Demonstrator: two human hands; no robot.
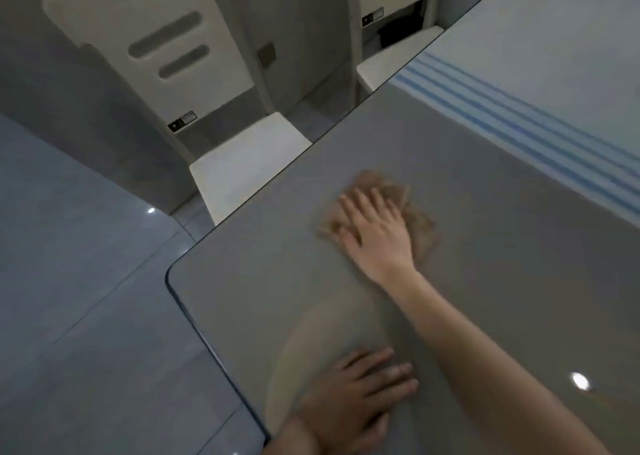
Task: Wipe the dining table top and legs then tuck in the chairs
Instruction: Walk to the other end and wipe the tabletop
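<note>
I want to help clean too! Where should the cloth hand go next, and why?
Probably slide the right hand, pressing flat on the tan cloth, toward the rounded near corner of the table top. Bare surface lies between the cloth and that corner, and the left hand rests flat, clear of that path.

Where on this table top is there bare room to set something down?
Bare: the corner strip between the table edge and the brown cloth; also the stretch between the right hand and the striped runner. Crowded near the left hand.
</note>
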